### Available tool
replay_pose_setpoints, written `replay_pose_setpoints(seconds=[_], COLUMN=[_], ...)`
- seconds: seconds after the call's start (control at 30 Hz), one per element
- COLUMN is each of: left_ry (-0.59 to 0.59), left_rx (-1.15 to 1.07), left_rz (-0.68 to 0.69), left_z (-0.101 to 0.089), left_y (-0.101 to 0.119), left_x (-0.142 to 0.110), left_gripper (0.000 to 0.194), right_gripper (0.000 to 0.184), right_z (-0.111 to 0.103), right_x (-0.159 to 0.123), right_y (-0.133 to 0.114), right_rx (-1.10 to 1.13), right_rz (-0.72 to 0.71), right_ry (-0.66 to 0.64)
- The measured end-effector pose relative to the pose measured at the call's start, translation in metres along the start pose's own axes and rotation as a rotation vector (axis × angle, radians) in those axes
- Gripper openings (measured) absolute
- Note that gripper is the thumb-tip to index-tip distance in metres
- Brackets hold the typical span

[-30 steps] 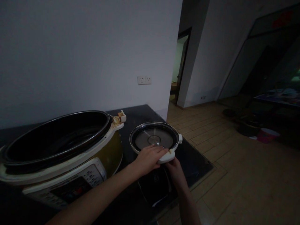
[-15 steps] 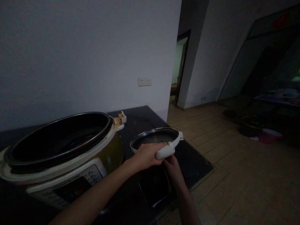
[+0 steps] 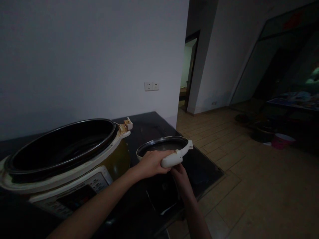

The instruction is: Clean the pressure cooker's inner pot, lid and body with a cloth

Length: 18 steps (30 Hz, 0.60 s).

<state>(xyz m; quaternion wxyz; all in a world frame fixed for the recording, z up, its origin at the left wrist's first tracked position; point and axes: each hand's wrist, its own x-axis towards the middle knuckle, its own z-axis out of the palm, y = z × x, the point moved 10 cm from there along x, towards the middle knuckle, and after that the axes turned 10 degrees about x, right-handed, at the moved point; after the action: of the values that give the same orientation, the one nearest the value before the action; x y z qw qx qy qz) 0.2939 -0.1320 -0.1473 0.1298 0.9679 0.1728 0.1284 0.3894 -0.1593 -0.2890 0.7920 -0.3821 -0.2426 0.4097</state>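
Observation:
A round pot lid (image 3: 188, 144) with a pale rim and a dark, partly metallic inside is in front of me, its near side tilted up. My left hand (image 3: 155, 162) wraps round the lid's near edge beside its white handle (image 3: 172, 159). From below, my right hand (image 3: 179, 172) reaches up under that handle with its fingers bent; its fingertips are hidden. To the left stands a large electric cooker (image 3: 122, 159), olive and white, uncovered, with its dark inner pot (image 3: 67, 146) showing. The cooker's control panel (image 3: 74, 196) faces me.
Both rest on a glossy black table (image 3: 206, 166) against a pale wall with a socket plate (image 3: 151, 86). The table's right edge drops to a tiled floor (image 3: 249, 192). A pink basin (image 3: 281, 141) and dark items lie farther right.
The lid's near side and handle have tipped upward, so less of its inside shows. My left hand turned with it, and my right hand stayed beneath. The cooker has not moved.

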Motion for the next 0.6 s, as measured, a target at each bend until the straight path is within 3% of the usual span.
replay_pose_setpoints(seconds=[0.17,0.37,0.5,0.6], left_ry=[0.114,0.333,0.384,0.488], left_rx=[-0.124,-0.356,-0.368,-0.459], left_rz=[-0.064,-0.091,-0.117,-0.188], left_z=[-0.019,-0.070,-0.103,-0.133], left_y=[-0.012,-0.013,-0.001,0.001], left_x=[0.005,0.006,-0.002,-0.020], left_gripper=[0.061,0.057,0.054,0.050], right_gripper=[0.064,0.087,0.082,0.078], right_z=[-0.001,0.021,0.041,0.051], right_x=[0.002,-0.003,-0.017,-0.028], right_y=[-0.003,-0.019,-0.052,-0.094], right_rx=[0.008,0.027,-0.040,-0.136], right_rz=[-0.008,-0.076,-0.198,-0.309], right_ry=[0.012,-0.028,-0.022,0.025])
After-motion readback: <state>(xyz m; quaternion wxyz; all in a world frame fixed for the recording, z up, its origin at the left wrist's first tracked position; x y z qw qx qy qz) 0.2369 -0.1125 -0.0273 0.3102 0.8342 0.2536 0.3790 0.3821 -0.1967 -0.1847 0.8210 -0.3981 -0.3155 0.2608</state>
